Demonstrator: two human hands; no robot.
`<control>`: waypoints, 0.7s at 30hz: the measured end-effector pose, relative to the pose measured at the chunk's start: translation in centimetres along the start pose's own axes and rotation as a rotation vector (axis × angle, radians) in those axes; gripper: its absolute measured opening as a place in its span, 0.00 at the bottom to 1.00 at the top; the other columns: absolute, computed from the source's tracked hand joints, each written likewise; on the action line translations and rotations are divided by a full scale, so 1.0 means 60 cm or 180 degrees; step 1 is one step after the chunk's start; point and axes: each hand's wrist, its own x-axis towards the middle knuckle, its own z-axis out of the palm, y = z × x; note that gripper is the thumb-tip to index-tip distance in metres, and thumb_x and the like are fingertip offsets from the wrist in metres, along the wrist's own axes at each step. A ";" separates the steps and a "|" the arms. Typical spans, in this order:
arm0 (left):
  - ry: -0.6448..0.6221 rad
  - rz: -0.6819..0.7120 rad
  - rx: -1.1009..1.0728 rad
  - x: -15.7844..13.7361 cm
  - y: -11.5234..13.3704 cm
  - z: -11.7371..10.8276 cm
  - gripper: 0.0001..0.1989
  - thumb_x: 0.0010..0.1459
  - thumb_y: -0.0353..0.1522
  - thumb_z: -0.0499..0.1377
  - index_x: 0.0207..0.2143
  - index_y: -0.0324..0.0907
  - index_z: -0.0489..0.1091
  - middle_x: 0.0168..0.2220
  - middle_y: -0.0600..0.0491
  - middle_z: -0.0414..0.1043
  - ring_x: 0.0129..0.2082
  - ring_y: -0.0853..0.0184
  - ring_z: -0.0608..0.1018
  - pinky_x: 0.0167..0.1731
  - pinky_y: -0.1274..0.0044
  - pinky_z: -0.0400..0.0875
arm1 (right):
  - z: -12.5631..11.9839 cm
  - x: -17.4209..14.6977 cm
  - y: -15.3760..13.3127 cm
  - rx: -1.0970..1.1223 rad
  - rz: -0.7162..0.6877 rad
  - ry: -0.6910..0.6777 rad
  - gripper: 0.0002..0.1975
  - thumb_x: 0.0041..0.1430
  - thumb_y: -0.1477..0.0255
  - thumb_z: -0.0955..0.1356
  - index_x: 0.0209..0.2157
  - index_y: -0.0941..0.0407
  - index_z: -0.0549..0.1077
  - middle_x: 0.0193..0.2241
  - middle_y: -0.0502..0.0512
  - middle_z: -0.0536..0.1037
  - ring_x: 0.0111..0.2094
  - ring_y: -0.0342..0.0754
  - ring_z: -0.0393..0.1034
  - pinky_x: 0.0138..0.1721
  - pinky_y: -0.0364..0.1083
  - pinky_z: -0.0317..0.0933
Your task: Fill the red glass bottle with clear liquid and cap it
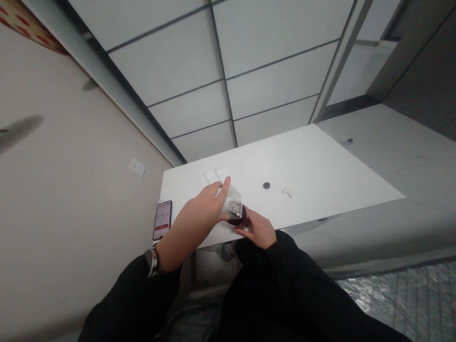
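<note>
Over the near edge of the white table (298,163), my left hand (208,204) has its thumb and fingers around a clear plastic packet (234,206). Something silvery and shiny shows in the packet's lower end. My right hand (259,229) grips a dark red rounded object (238,221) directly below the packet. The packet and my fingers hide most of it, so its kind is unclear. Packet and red object touch or overlap. Farther back, behind my left fingers, lie translucent white wrappers (213,175).
A phone (163,219) with a lit screen lies at the table's left edge by the wall. A small dark round disc (266,185) and a crumpled white scrap (287,191) lie right of my hands. A panelled sliding door (187,67) stands behind the table.
</note>
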 end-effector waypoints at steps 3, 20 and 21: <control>-0.0072 -0.0061 0.0169 0.005 0.011 -0.011 0.44 0.64 0.37 0.68 0.74 0.35 0.49 0.65 0.33 0.68 0.64 0.51 0.75 0.54 0.68 0.79 | -0.002 0.001 -0.003 -0.0026 -0.0023 -0.0026 0.44 0.57 0.58 0.78 0.71 0.51 0.62 0.56 0.62 0.82 0.56 0.62 0.78 0.56 0.59 0.73; 0.0542 0.0119 -0.1259 -0.032 -0.066 0.057 0.43 0.67 0.46 0.64 0.75 0.48 0.47 0.69 0.39 0.64 0.67 0.50 0.72 0.62 0.61 0.73 | -0.004 0.000 -0.001 0.0023 -0.0046 -0.0067 0.44 0.59 0.59 0.77 0.71 0.51 0.61 0.61 0.62 0.78 0.59 0.62 0.76 0.58 0.59 0.72; 0.0596 0.0031 -0.1577 -0.038 -0.072 0.073 0.44 0.65 0.46 0.65 0.75 0.50 0.46 0.69 0.40 0.64 0.67 0.50 0.72 0.61 0.60 0.74 | -0.005 -0.001 0.000 0.0025 -0.0042 -0.0088 0.43 0.59 0.59 0.77 0.71 0.51 0.61 0.60 0.61 0.79 0.59 0.62 0.77 0.58 0.59 0.72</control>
